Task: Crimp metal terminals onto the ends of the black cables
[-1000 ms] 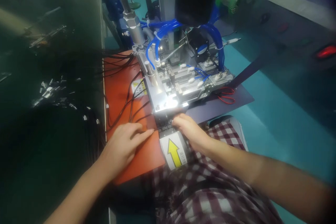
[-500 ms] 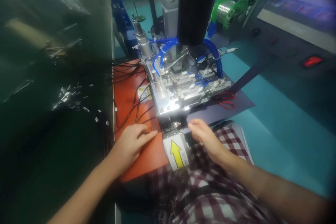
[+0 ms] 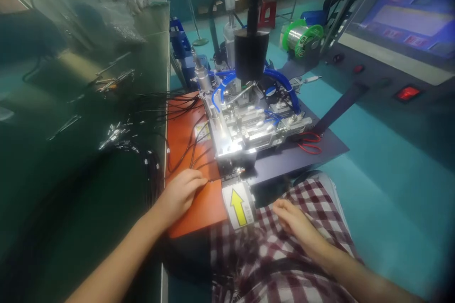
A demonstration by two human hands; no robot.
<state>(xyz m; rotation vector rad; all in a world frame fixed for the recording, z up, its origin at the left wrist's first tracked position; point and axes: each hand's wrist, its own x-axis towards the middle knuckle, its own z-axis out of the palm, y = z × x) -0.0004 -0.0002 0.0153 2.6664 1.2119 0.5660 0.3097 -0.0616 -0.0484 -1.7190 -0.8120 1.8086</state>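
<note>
My left hand [image 3: 185, 192] is over the orange plate [image 3: 183, 120], thumb and forefinger pinched at the end of a thin black cable beside the machine's front. My right hand [image 3: 289, 215] hovers above the checkered cloth on my lap, its fingers curled together; whatever may be between them is too small to make out. Between the hands lies a white cover with a yellow arrow [image 3: 237, 208]. Just beyond it stands the metal machine [image 3: 245, 123] with blue tubes [image 3: 284, 83]. Several black cables run across the orange plate.
On the green table [image 3: 117, 227] at left lie a bundle of black cables [image 3: 151, 165] and metal-tipped pieces [image 3: 115, 135]. A black cylinder [image 3: 251, 54] hangs over the machine. A control panel [image 3: 394, 47] stands right, and a green spool [image 3: 302, 39] behind.
My right hand has moved down and right, away from the machine's front. My left thumb and forefinger have drawn together. The view has tilted up and shows more of the room.
</note>
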